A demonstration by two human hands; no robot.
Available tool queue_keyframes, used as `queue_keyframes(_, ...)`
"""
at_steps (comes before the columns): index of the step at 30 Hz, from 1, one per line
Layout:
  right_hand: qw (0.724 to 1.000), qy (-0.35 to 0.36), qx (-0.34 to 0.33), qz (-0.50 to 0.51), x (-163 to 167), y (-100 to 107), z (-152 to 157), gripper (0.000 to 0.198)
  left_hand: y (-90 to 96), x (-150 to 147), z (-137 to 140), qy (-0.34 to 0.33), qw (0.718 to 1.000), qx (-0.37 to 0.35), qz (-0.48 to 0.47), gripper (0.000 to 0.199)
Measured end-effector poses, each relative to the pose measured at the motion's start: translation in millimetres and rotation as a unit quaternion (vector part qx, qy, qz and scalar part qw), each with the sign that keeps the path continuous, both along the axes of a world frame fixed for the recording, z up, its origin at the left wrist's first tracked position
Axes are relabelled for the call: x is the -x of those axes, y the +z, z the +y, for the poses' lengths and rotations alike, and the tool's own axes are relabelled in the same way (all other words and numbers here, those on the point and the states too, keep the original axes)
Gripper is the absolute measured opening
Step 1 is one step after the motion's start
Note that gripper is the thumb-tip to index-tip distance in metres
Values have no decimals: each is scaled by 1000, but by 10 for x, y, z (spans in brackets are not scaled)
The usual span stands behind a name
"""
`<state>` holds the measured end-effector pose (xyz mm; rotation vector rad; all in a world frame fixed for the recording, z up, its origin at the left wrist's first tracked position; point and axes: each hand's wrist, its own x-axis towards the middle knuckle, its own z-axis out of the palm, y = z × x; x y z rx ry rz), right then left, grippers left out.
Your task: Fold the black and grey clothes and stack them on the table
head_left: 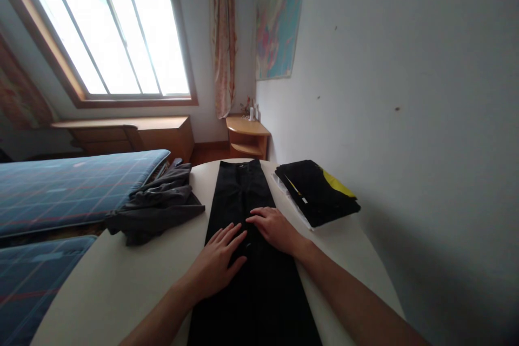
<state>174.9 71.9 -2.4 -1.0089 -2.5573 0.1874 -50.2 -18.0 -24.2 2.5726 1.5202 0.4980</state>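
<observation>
A pair of black trousers (251,292) lies lengthwise down the middle of the table, its waistband at the far edge and its legs running toward me. My left hand (219,262) rests palm down on the left side of the fabric, fingers spread. Slightly farther off, my right hand (275,228) lies on the right side of the trousers with its fingers stretched out toward the left. Neither hand grips the cloth. The near end of the trousers runs out of view.
The round white table (133,281) holds a crumpled dark grey garment (162,203) at left and a folded black and yellow clothing stack (312,192) at right. Blue plaid mattresses (73,189) adjoin the left side. A white wall (405,162) stands close on the right.
</observation>
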Motion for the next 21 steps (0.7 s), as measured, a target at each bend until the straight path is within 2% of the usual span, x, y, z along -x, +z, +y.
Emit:
queue_keyframes(4,998,37,-30,-45,-25,26,-65,32,87,-29,-34,-6,1000,11,-8,56)
queue_keyframes(6,996,48,-44,-66,-19,45,-56,28,169,-51,-68,-19,999,10,-24,49)
queue_keyframes(10,992,61,-66,-91,17,77,-27,18,321,-99,-144,-111,992,39,-51,28)
queue_keyframes(13,993,47,-72,-81,56,86,-42,16,377,-120,-179,-144,986,59,-55,36)
queue_keyframes(16,996,29,-60,-57,93,73,-74,17,398,-124,-198,-139,987,69,-46,45)
queue_keyframes(21,1000,12,-7,-13,102,-9,-104,23,440,-139,-231,-149,985,80,-21,39)
